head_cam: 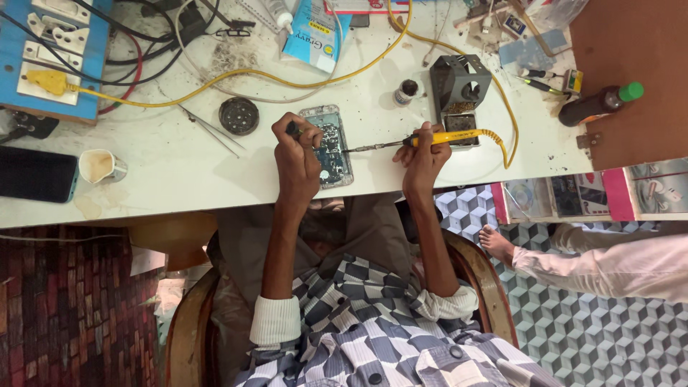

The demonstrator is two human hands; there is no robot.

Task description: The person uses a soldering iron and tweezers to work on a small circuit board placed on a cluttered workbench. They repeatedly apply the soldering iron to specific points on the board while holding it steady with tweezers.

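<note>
1. Two hands work at the white, stained bench (179, 172) I watch.
2. Left hand (297, 154) pinches a small dark tool over the opened phone (331, 147), its circuit board bare.
3. Right hand (424, 154) grips the yellow soldering iron (430, 138), metal tip touching the board.

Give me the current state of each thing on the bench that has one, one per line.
Phone: back off, circuit board exposed, flat on the white table.
Soldering iron: in the right hand, tip on the board.
Left hand: grip closed on a small dark tool, resting on the phone.
Brown bottle: lying down, green cap on.
Small cup: upright, open.
Black phone: screen dark.
</note>
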